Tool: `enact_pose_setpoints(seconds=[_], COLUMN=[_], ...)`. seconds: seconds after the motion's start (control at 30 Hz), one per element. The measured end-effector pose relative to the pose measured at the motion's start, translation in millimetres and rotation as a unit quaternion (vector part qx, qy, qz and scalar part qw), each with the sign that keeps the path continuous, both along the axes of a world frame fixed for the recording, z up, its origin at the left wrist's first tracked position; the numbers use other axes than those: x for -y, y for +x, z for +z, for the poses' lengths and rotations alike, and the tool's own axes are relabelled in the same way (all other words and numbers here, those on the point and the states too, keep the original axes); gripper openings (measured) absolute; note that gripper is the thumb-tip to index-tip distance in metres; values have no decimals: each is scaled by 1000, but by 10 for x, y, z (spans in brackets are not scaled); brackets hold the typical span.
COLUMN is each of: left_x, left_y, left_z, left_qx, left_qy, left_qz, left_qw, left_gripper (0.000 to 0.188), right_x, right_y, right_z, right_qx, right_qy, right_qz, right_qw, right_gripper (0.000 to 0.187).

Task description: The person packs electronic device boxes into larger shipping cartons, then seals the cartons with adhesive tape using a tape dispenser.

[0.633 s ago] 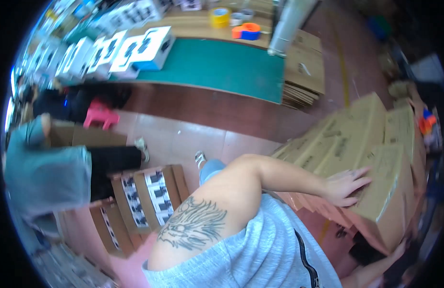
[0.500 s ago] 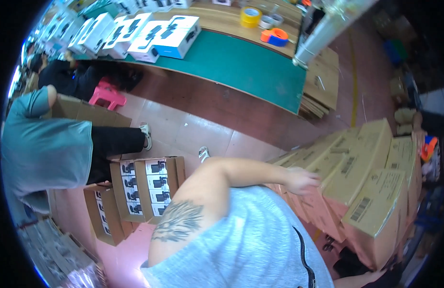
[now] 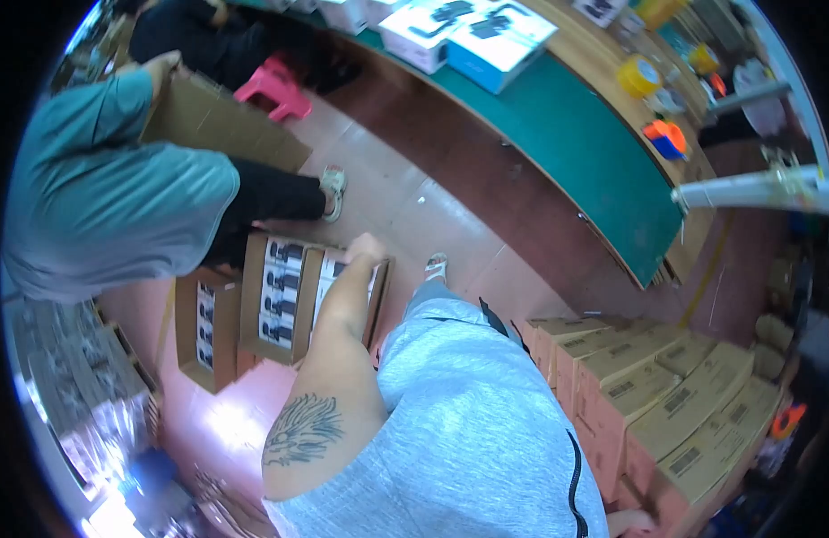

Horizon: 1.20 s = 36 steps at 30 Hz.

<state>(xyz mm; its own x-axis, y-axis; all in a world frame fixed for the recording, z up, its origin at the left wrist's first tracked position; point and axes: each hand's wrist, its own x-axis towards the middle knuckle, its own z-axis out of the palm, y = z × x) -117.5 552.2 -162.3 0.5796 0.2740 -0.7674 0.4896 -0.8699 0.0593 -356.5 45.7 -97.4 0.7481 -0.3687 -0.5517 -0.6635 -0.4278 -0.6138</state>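
My left arm stretches forward and my left hand [image 3: 368, 247] is at the far edge of an open brown carton [image 3: 378, 296]; its fingers are too unclear to tell their grip. White boxes printed with dark devices fill this carton, partly hidden by my forearm. Right beside it is another open carton [image 3: 250, 300] with a column of similar white boxes [image 3: 280, 305], and a third open carton [image 3: 199, 372] sits at its left. At the bottom edge my right hand [image 3: 631, 522] shows only partly, low beside the stacked closed cartons [image 3: 701, 394]; its fingers cannot be made out.
A person in a teal shirt [image 3: 118, 206] stands at left by a raised cardboard box [image 3: 217, 121]. Past them are a pink stool [image 3: 275, 90] and another person in black [image 3: 190, 40]. Ahead runs a green-topped table [image 3: 576, 134] with white boxes [image 3: 499, 45] and tape rolls [image 3: 638, 76].
My left hand has moved from the closed cartons on the right to the open carton on the left. My view has turned left, so the table and stack sit further right.
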Motion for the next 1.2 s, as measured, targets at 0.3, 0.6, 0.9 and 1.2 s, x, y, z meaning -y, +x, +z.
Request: enact_pose_setpoints(seconds=[0.3,0.6,0.9,1.2], left_x=[409,-700,-1691,-1899], left_y=[-1885,-3924,-4727,-5153], left_z=[-334,-573,-1892,-2478], left_qx=[73,183,54,51], left_qy=[-269,7,70,45], left_qz=[153,606,688,522], left_qw=[948,774,721,850], left_gripper=[41,45,97,46], right_x=[-566,-1352,-5204,-5799], right_y=[342,3580,2848,2167], right_z=[-23,-831,-2333,-2805], right_qx=[-189,-271,-131,-71], right_qy=[107,-484,-113,-344], right_qz=[225,692,631,764], right_qw=[950,462,756,541], right_gripper=[48,36,80,53])
